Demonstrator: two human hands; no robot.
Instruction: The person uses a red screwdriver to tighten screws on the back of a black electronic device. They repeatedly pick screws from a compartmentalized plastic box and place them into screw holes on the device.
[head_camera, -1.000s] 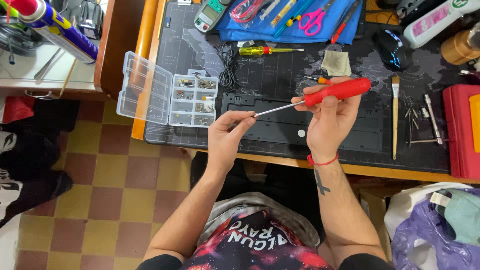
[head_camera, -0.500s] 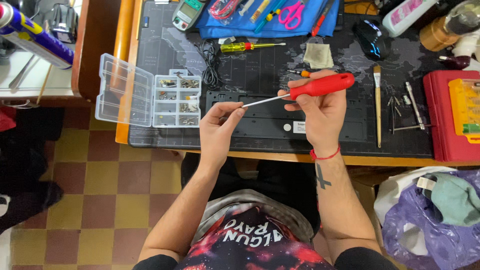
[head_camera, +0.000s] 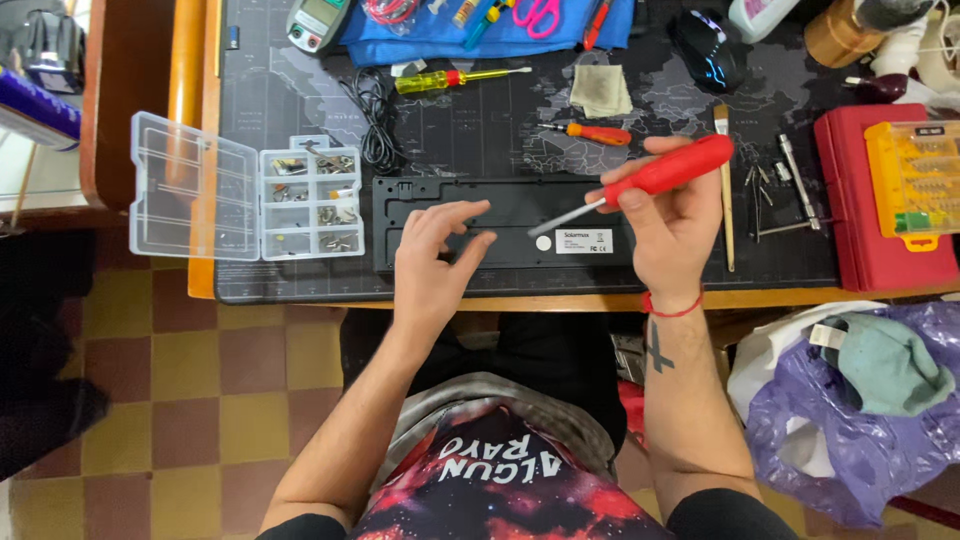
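Here, white label (head_camera: 597, 240) sits on black keyboard (head_camera: 500, 205).

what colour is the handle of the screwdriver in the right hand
Red, on the screwdriver held by the right hand; head view.

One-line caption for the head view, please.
Right hand holds a red-handled screwdriver over an upturned black keyboard; left hand rests on it.

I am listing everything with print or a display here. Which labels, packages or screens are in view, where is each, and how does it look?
White label: small rectangle on the black keyboard back, below the red screwdriver in the right hand.
Meter screen: greyish rectangle, top edge.
Red bit case: far right, yellow insert.
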